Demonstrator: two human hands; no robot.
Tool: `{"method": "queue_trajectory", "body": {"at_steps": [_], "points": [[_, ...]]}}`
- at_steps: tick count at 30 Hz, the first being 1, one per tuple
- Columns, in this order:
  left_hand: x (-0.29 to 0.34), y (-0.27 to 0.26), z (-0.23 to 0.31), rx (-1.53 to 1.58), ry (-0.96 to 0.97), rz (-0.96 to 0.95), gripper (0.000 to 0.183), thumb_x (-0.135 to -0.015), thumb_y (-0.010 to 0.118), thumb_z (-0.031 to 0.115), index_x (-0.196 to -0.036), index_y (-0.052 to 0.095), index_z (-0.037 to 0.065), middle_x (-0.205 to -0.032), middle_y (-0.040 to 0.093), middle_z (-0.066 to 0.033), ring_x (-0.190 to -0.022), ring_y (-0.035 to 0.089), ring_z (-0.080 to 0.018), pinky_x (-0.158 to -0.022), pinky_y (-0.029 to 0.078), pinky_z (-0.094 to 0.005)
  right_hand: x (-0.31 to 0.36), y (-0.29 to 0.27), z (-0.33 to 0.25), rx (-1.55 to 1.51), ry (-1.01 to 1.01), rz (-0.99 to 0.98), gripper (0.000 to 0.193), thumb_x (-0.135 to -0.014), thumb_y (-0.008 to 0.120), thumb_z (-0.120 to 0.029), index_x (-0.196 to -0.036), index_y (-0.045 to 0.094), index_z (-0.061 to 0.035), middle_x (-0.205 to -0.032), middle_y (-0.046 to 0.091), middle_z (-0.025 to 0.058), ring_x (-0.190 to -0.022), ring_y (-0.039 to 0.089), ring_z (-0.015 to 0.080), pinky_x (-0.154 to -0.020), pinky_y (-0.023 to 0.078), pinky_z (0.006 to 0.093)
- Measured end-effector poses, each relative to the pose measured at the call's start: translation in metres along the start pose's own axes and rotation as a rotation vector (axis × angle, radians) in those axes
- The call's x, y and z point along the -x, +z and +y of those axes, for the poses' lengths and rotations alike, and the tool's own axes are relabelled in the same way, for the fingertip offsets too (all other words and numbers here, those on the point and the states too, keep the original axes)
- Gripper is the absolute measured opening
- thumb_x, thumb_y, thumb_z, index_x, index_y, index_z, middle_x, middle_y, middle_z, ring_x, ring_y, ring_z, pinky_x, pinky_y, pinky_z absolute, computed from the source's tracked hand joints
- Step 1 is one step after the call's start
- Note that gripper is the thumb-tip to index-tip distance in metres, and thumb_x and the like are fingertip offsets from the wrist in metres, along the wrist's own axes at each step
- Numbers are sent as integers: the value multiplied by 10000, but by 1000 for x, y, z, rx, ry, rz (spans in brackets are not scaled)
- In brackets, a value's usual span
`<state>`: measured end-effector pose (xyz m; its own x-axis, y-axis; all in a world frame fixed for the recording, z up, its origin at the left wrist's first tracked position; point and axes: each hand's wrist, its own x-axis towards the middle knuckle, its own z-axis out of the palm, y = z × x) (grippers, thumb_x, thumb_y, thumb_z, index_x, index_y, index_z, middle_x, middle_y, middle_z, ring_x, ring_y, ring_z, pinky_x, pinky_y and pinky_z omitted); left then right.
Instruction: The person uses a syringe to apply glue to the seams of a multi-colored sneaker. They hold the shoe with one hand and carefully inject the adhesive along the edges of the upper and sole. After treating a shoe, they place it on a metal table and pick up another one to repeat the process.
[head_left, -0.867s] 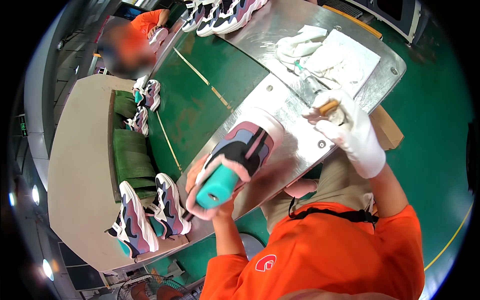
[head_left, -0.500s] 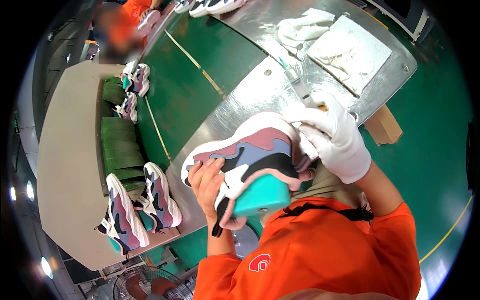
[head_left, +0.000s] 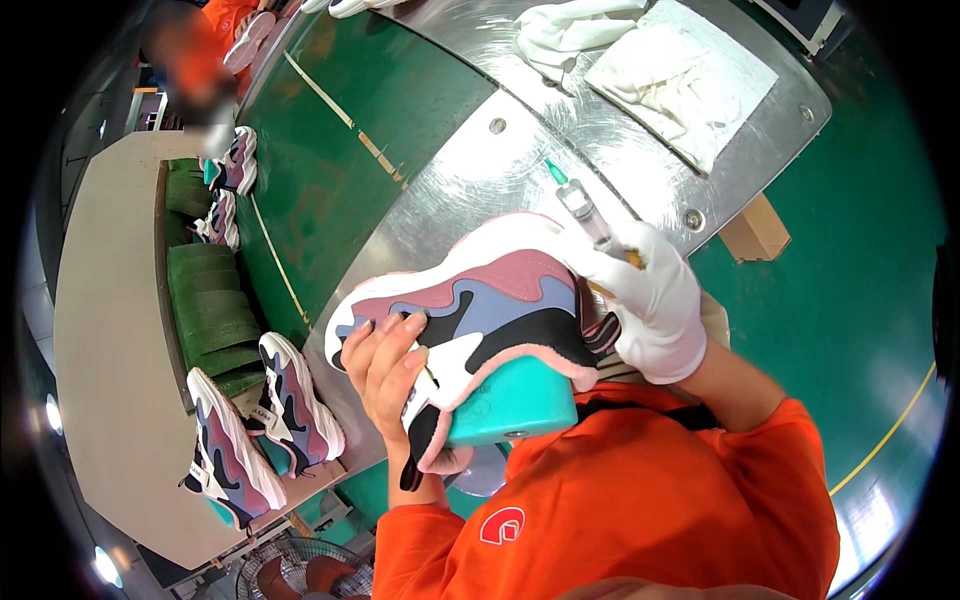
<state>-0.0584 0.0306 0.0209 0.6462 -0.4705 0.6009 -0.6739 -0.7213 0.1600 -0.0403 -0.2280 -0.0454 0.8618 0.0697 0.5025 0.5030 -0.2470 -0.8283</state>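
Note:
A sneaker [head_left: 505,295] in white, mauve, blue-grey and black lies on its side in the air before me, sole edge away from my body. Inside it sits a teal shoe last [head_left: 515,400], showing at the collar. My bare left hand [head_left: 385,375] grips the shoe around its front part, fingers over the upper. My right hand [head_left: 655,305], in a white glove, is closed around a clear syringe [head_left: 580,205] with a green tip pointing away from me. Its lower fingers are by the heel end of the shoe; whether they touch it is hard to tell.
A metal table [head_left: 450,215] surrounds a green conveyor belt [head_left: 340,150]. White cloths [head_left: 665,85] lie at its far right. More sneakers [head_left: 235,440] stand on the left beside green padding [head_left: 210,305]. A fan [head_left: 300,570] is at lower left, a cardboard box [head_left: 755,230] at right; another person [head_left: 190,50] is far left.
The view has shifted slightly, and the shoe sits a little further left. My right hand has come lower, with the syringe still in it. The left hand keeps its grip.

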Motion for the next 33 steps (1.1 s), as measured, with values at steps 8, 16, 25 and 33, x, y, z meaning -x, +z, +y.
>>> {"method": "queue_trajectory", "body": {"at_steps": [8, 16, 25, 33], "points": [[-12, 8, 0, -79, -17, 73, 222, -857, 643, 126, -1031, 505, 130, -1048, 702, -80, -1027, 622, -234, -972, 418, -395, -6, -2, -11, 45, 66, 30, 464, -684, 575, 99, -1094, 675, -93, -915, 566, 103, -768, 596, 244, -657, 481, 319], [-2, -5, -1, -170, 24, 17, 211, -873, 630, 137, -1045, 511, 115, -1054, 696, -99, -1029, 623, -250, -986, 406, -409, -1, 2, -15, -68, 99, 117, 448, -700, 558, 113, -1066, 690, -108, -930, 583, 120, -757, 606, 262, -635, 487, 317], [-13, 4, 7, -66, -9, 2, 467, -849, 621, 300, -1169, 503, -20, -1145, 619, -243, -1039, 594, -385, -965, 424, -500, -7, -49, -20, -205, 408, 25, 434, -722, 694, -3, -1135, 578, -72, -915, 552, 71, -796, 566, 179, -683, 488, 274], [-10, 13, 18, 93, -195, 89, 409, -850, 649, 303, -1118, 510, 27, -1179, 627, -192, -1126, 529, -355, -1029, 346, -493, 11, -98, -18, -713, 581, -43, 590, -627, 627, 34, -1209, 535, 54, -699, 541, 16, -628, 517, 95, -585, 402, 215]]}}
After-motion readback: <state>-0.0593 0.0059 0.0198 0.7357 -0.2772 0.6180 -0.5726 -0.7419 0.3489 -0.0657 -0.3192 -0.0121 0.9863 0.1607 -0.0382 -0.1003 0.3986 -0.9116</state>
